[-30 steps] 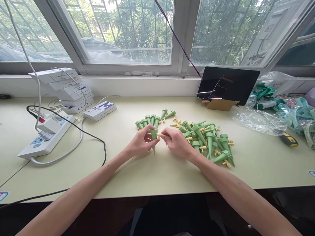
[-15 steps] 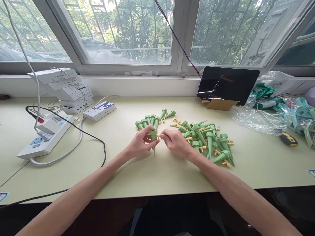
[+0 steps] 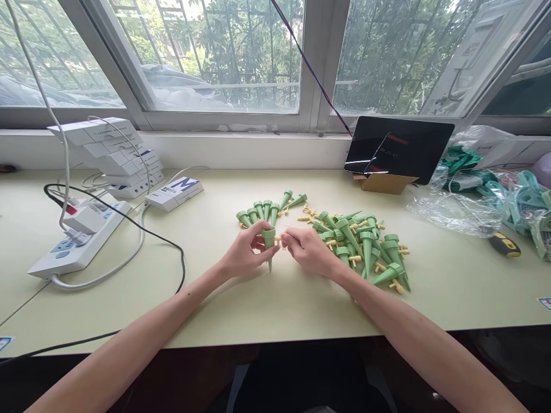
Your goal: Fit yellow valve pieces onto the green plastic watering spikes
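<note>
My left hand [image 3: 247, 250] is closed around a green plant watering spike [image 3: 269, 238], held upright with its tip down and its ribbed cap on top. A small yellow valve [image 3: 278, 239] sticks out of the spike's right side. My right hand [image 3: 307, 248] is closed in a pinch at the valve's outer end; its fingertips partly hide what they grip. Behind my left hand lies a row of green spikes [image 3: 267, 207] with yellow valves. To the right of my right hand is a heap of green spikes [image 3: 365, 241] mixed with yellow valves.
A white power strip [image 3: 86, 235] with cables, stacked white boxes [image 3: 124, 155] and a single box [image 3: 174, 194] stand left. At the back right a tablet [image 3: 398, 149] leans on a cardboard stand [image 3: 387, 183]. Clear plastic wrap [image 3: 456, 212] and a yellow-black tool [image 3: 505, 244] lie right.
My right hand has shifted very slightly to the right at the valve. My left hand and the spike stay nearly in place.
</note>
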The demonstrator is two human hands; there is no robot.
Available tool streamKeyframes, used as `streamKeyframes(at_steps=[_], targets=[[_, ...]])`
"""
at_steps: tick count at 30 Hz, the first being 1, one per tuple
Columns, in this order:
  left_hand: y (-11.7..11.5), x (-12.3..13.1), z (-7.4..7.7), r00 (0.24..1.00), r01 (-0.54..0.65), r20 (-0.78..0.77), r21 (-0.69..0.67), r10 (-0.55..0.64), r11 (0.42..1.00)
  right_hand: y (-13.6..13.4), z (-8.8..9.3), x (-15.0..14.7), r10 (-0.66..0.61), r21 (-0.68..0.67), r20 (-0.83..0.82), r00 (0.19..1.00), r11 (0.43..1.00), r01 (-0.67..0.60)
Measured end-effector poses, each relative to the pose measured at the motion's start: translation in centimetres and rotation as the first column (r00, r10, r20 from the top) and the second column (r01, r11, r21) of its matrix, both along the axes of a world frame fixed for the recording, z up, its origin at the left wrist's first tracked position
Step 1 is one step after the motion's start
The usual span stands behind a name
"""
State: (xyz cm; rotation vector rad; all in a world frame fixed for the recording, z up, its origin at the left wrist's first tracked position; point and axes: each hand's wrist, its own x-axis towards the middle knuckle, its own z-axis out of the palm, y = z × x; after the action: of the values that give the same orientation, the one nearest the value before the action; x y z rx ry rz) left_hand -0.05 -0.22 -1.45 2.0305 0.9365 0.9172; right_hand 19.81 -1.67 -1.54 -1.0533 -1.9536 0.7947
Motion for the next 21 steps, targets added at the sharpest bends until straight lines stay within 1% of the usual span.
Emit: streamKeyframes(at_steps=[10, 21], targets=[[0.1, 0.0, -0.28, 1.0, -0.007, -0.002, 0.051, 0.007, 0.999, 0.05, -0.33, 0.1, 0.002, 0.021, 0.01, 1.0, 1.0, -0.002], [0.33, -0.05, -0.9, 1.0, -0.013, -0.013, 0.225, 0.016, 0.974, 0.22, -0.32, 0.14, -0.001, 0.079, 0.018, 1.0, 0.997, -0.001]])
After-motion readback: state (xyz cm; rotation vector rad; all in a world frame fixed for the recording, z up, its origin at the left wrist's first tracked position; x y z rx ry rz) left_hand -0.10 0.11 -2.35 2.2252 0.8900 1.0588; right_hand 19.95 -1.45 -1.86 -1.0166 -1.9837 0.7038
